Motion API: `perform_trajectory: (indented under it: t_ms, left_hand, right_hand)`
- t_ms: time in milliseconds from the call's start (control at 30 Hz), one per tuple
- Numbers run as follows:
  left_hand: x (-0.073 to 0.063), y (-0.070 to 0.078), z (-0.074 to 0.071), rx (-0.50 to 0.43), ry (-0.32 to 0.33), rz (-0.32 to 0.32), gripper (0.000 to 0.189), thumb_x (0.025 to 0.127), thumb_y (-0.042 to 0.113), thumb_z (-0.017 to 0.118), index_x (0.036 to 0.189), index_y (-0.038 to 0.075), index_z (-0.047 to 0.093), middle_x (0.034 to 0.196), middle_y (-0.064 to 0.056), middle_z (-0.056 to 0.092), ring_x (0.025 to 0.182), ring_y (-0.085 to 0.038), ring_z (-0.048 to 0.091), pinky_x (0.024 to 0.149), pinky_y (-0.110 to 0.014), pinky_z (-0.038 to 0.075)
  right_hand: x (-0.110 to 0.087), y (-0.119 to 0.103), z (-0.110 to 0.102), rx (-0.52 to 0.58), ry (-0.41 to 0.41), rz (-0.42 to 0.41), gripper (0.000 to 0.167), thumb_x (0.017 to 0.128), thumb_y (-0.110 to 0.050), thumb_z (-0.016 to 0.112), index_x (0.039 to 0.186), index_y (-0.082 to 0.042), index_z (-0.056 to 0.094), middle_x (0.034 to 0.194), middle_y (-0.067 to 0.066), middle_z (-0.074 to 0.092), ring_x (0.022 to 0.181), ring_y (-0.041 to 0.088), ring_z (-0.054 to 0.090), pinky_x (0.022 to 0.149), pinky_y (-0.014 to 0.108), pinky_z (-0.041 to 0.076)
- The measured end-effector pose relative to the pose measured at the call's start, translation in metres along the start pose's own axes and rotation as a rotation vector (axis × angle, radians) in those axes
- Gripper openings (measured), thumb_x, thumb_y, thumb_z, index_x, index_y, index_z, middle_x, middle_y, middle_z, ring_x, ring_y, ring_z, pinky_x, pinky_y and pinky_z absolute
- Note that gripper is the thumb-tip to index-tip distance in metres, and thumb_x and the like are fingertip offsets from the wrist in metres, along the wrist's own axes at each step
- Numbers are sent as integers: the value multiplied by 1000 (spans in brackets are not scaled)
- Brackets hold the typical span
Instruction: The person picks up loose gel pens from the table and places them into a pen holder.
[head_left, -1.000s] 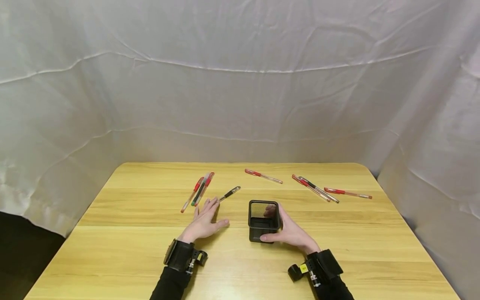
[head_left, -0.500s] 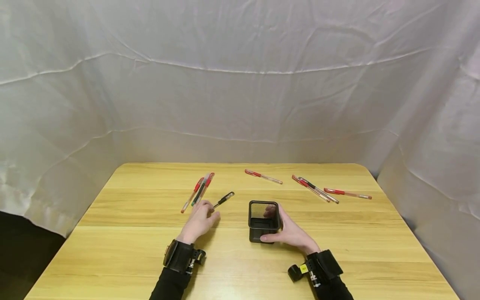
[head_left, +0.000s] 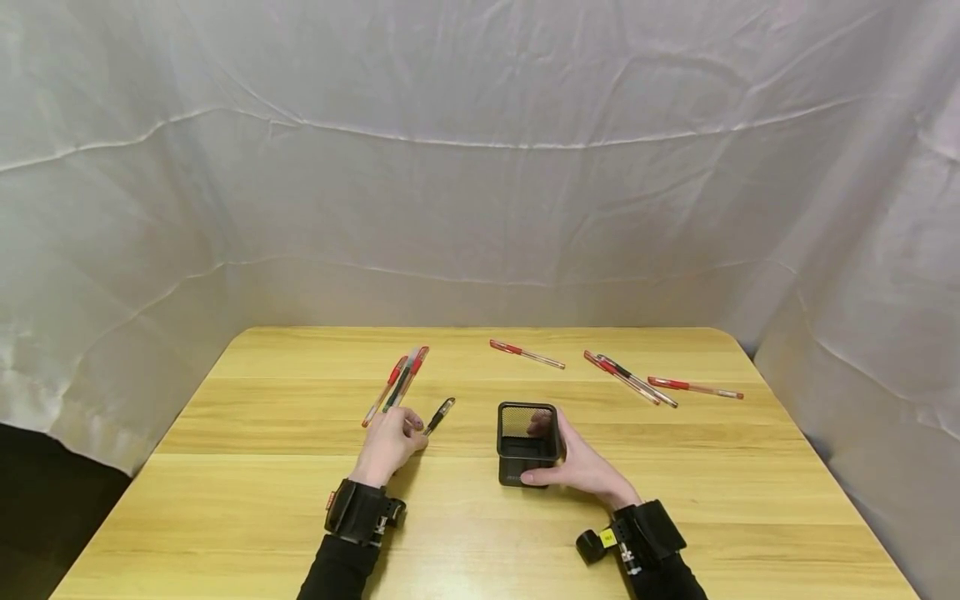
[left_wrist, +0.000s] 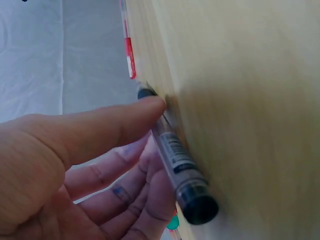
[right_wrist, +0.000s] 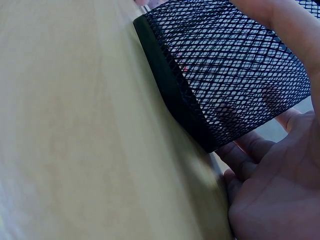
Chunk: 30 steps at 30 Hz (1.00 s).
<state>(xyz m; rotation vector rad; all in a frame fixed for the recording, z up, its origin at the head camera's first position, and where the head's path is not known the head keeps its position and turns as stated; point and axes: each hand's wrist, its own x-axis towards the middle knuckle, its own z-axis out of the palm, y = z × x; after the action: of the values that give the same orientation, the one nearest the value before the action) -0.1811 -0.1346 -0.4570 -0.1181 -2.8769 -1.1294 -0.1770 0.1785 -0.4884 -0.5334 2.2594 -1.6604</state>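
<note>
My left hand (head_left: 386, 443) pinches a black gel pen (head_left: 440, 414) between thumb and fingers, left of the middle of the table. In the left wrist view the pen (left_wrist: 175, 150) slants close along the tabletop, its dark end toward the camera and the thumb (left_wrist: 120, 122) across its upper part. To the right, my right hand (head_left: 588, 467) grips a square black mesh pen holder (head_left: 513, 471), which stands upright with its opening up. The right wrist view has the thumb on one mesh wall (right_wrist: 215, 65) and the other fingers round the far side. Nothing shows inside the holder.
Just beyond my left hand lie several pens: a red pen (head_left: 394, 372), a dark pen with a green end (head_left: 401, 388) and another red one (head_left: 420, 358). A red pen (head_left: 517, 349) lies at the back. More red and black pens (head_left: 630, 379) lie back right.
My left hand has gone from spread fingers touching the black pen to pinching it, drawing it nearer and to the left. The right hand and the pen holder have stayed put.
</note>
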Motion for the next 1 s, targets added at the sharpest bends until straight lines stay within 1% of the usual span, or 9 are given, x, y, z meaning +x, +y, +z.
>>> perform_trajectory:
  t_ms: [133, 267, 333, 433, 600, 700, 767, 933, 1000]
  left_hand:
    - [-2, 0, -1, 3, -28, 15, 22, 86, -1, 69, 107, -7, 71, 81, -15, 74, 62, -14, 61, 53, -24, 44]
    - [-1, 0, -2, -11, -54, -8, 25, 92, 1, 62, 116, -6, 68, 82, -14, 72, 60, -14, 56, 53, -23, 40]
    - [0, 2, -3, -23, -56, -16, 26, 94, 2, 60, 118, -5, 66, 82, -13, 70, 60, -14, 54, 54, -24, 40]
    - [0, 5, -6, -53, -61, -10, 27, 96, 2, 58, 122, -5, 63, 83, -12, 67, 63, -14, 53, 56, -25, 40]
    - [-1, 12, -11, -114, -41, 48, 27, 97, 1, 55, 123, -6, 60, 85, -14, 67, 67, -14, 55, 60, -25, 43]
    - [-1, 17, -14, -132, -21, 82, 28, 98, 2, 55, 124, -5, 59, 90, -14, 68, 73, -15, 60, 64, -24, 45]
    - [-1, 20, -15, -144, -17, 93, 28, 98, 4, 55, 125, -3, 60, 93, -13, 68, 77, -15, 61, 68, -24, 47]
    - [-2, 28, -18, -186, -7, 103, 28, 98, 8, 57, 125, -1, 60, 99, -12, 68, 83, -16, 63, 74, -27, 50]
    - [-3, 31, -19, -204, 7, 106, 29, 98, 8, 59, 125, 0, 60, 101, -12, 68, 86, -17, 64, 77, -27, 52]
  right_hand:
    - [0, 1, 0, -6, 0, -3, 87, 75, -21, 89, 142, -1, 38, 138, 20, 53, 132, 35, 47, 116, 53, 31]
    - [0, 2, 1, 2, -4, -8, 87, 75, -20, 89, 143, -2, 38, 139, 20, 52, 133, 36, 47, 116, 53, 31]
    - [1, 2, 1, 3, -5, -11, 87, 75, -20, 89, 143, -2, 38, 139, 20, 52, 133, 36, 47, 116, 53, 31]
    - [1, 2, 0, 3, -5, -16, 87, 75, -20, 89, 143, -2, 37, 138, 20, 52, 132, 36, 47, 115, 53, 32]
    - [1, 1, 0, -4, -3, -18, 88, 75, -20, 89, 144, -2, 37, 138, 20, 53, 132, 36, 47, 115, 53, 32]
    - [0, 0, -1, -9, -3, -14, 88, 75, -21, 89, 144, -2, 37, 138, 20, 53, 132, 36, 47, 115, 52, 32]
    - [0, -1, -1, -6, -3, -12, 88, 75, -21, 89, 144, -2, 37, 138, 20, 53, 132, 36, 47, 115, 52, 32]
    - [0, -2, 0, 3, -3, -6, 89, 75, -20, 89, 144, -2, 37, 138, 20, 52, 132, 36, 47, 116, 53, 31]
    - [0, -2, 0, 4, -4, -5, 89, 75, -20, 89, 144, -1, 37, 138, 21, 52, 132, 36, 47, 115, 53, 32]
